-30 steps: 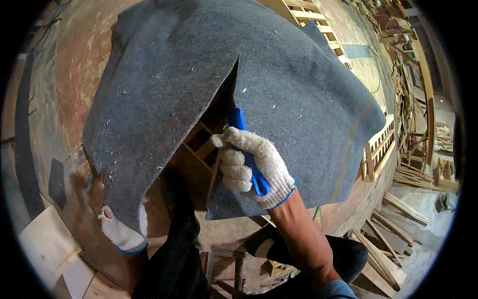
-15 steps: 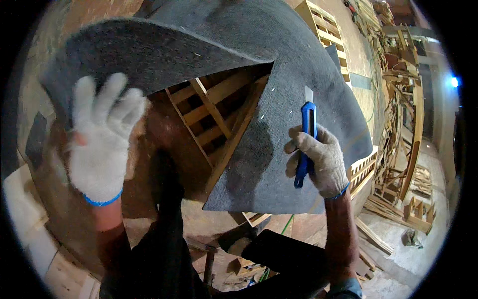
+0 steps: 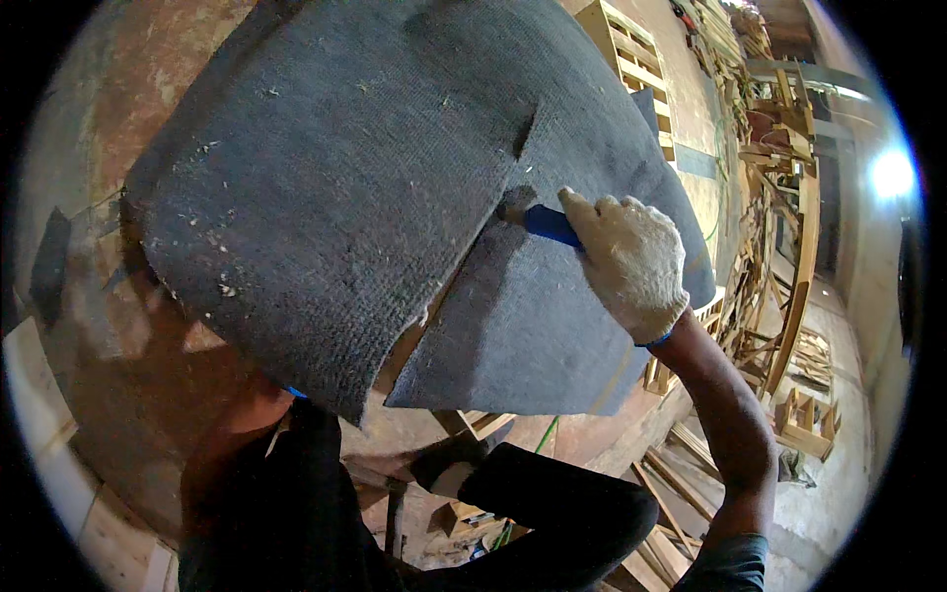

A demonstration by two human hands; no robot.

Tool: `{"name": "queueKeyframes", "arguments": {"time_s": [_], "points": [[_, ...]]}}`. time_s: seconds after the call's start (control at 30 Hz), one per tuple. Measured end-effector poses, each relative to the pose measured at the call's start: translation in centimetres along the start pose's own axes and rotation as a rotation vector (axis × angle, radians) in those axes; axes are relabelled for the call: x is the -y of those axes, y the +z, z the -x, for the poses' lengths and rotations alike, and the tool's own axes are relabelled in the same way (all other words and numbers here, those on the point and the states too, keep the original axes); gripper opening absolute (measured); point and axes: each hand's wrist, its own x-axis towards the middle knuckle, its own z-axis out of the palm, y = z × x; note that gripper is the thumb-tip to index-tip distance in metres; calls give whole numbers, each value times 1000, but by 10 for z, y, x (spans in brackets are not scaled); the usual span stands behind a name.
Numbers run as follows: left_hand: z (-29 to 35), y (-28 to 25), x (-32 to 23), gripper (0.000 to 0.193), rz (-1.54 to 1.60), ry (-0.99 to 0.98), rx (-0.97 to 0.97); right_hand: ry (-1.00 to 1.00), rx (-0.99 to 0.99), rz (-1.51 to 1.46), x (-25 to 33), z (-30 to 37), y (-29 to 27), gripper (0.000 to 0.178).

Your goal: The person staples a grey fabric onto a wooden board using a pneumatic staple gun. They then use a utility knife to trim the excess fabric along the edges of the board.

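Note:
A big grey felt sheet [image 3: 326, 197], dusted with wood chips, drapes over a wooden frame [image 3: 483, 422] that peeks out below its edge. A slit runs through the felt from the lower edge up to the middle. My right hand [image 3: 631, 261], in a white knit glove, grips a blue utility knife [image 3: 547, 225] with its tip at the upper part of the slit. My left forearm [image 3: 232, 444] reaches up under the left flap. The felt covers the left hand itself.
A wooden slatted crate [image 3: 631, 49] stands beyond the felt at the top. Stacked wooden frames and slats [image 3: 769, 296] crowd the right side, with small wooden pieces [image 3: 804, 424] on the floor. My dark-trousered legs [image 3: 552, 503] are below.
The left flap, held up by my gloved left hand before, has dropped over the frame and now hides that hand. My right hand has brought the knife up to the slit.

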Motion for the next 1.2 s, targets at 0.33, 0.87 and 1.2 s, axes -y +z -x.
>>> {"name": "queueKeyframes", "arguments": {"time_s": [0.33,0.87,1.2], "points": [[-13,17,11,55,-5,16,5,-37,-11,-77,3,-9,-2,16],[-23,34,22,54,5,45,12,-92,-16,160,-6,-25,-2,11],[-28,38,23,52,-6,56,6,-61,-127,183,-42,-48,10,10]]}}
